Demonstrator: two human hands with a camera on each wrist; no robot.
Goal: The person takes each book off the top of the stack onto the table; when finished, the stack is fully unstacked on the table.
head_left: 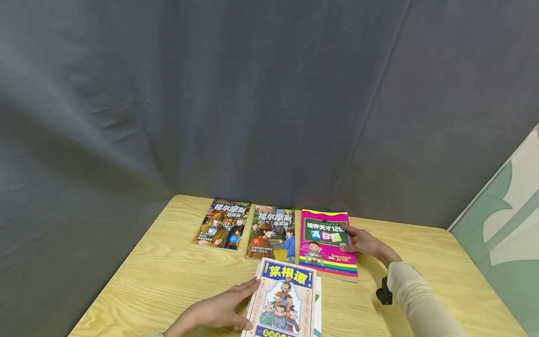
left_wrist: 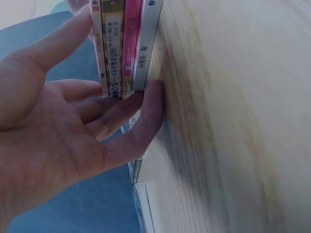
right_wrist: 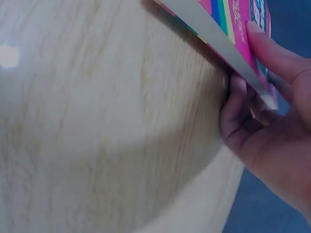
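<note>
Along the right edge of a pink ABC book [head_left: 328, 269], my right hand [head_left: 368, 245] pinches it. In the right wrist view the thumb lies on the cover and the other fingers [right_wrist: 235, 109] curl at its underside, that edge tilted up from the table. My left hand [head_left: 221, 306] rests against the left side of a stack of several books, topped by a cream book [head_left: 309, 304] with a blue title band. The left wrist view shows its fingers [left_wrist: 150, 107] loosely bent along the stacked spines [left_wrist: 129, 48], the thumb near the top cover.
Two comic-style detective books, one at the left [head_left: 221, 224] and one in the middle [head_left: 273, 231], lie in a row with the pink book at the back of the wooden table [head_left: 168, 281]. A dark grey curtain [head_left: 261, 103] hangs behind the table.
</note>
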